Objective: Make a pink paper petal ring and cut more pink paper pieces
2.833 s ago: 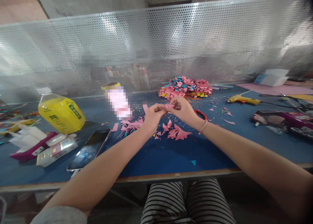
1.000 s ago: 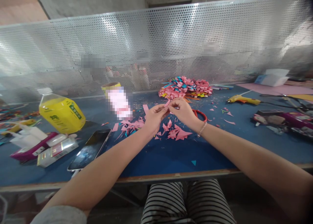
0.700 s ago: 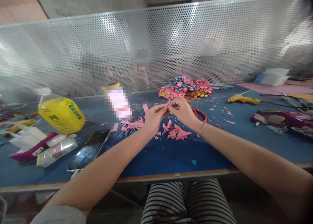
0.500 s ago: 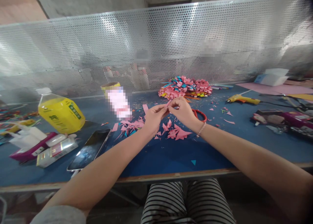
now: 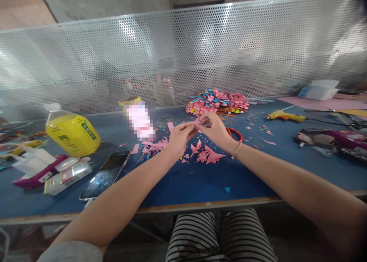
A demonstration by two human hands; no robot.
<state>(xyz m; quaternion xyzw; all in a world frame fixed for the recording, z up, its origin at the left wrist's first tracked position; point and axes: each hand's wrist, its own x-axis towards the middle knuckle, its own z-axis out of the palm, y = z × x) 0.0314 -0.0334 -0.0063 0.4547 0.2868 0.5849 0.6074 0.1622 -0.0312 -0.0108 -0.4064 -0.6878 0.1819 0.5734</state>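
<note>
My left hand (image 5: 179, 136) and my right hand (image 5: 213, 128) meet above the blue table (image 5: 200, 181), fingertips pinched together on a small pink paper piece (image 5: 197, 121). Pink paper scraps (image 5: 207, 155) lie on the table just below my hands, and more pink scraps (image 5: 155, 145) sit to the left. Behind my right hand lie red-handled scissors (image 5: 235, 133). A heap of folded pink and coloured paper pieces (image 5: 218, 101) is piled farther back.
A yellow drink bottle (image 5: 71, 132), a phone (image 5: 104, 175) and small packets (image 5: 51, 172) lie at the left. A yellow glue gun (image 5: 283, 117) and a purple package (image 5: 329, 138) are at the right. A perforated metal screen (image 5: 183, 52) closes the back; people sit behind it.
The paper piece looks smaller between my fingertips than 2.8 s ago. My hands stay pinched together in the same spot, with only small finger movements.
</note>
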